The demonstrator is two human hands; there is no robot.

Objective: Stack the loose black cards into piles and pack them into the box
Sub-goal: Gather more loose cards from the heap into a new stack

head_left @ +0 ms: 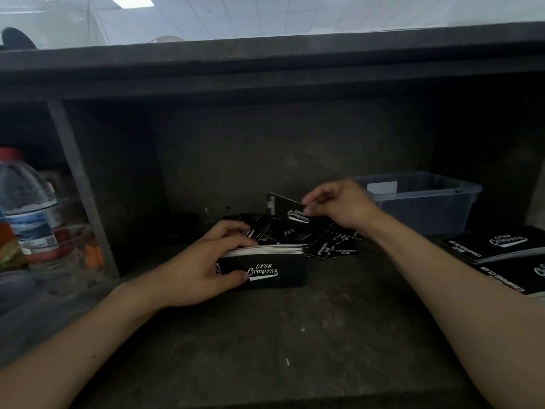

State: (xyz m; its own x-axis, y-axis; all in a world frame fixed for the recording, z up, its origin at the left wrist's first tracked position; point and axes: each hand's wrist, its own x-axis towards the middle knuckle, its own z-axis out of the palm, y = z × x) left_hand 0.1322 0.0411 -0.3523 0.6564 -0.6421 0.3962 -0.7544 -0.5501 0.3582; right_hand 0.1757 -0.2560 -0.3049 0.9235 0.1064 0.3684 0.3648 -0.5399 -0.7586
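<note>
Hands: 2, left hand [203, 267] and right hand [339, 205].
Card stack [274, 270]: 1.
Single card [284, 206]: 1.
Loose cards [298, 234]: overlapping, exact count unreadable.
Flat piles: 2, upper pile [495, 245] and lower pile [519, 276].
Clear box [424, 208]: 1.
Water bottle [26, 199]: 1.

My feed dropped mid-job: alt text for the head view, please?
The left hand grips a stack of black cards standing on edge on the bench, while the right hand pinches one card above the loose pile. A clear plastic box sits behind on the right.
</note>
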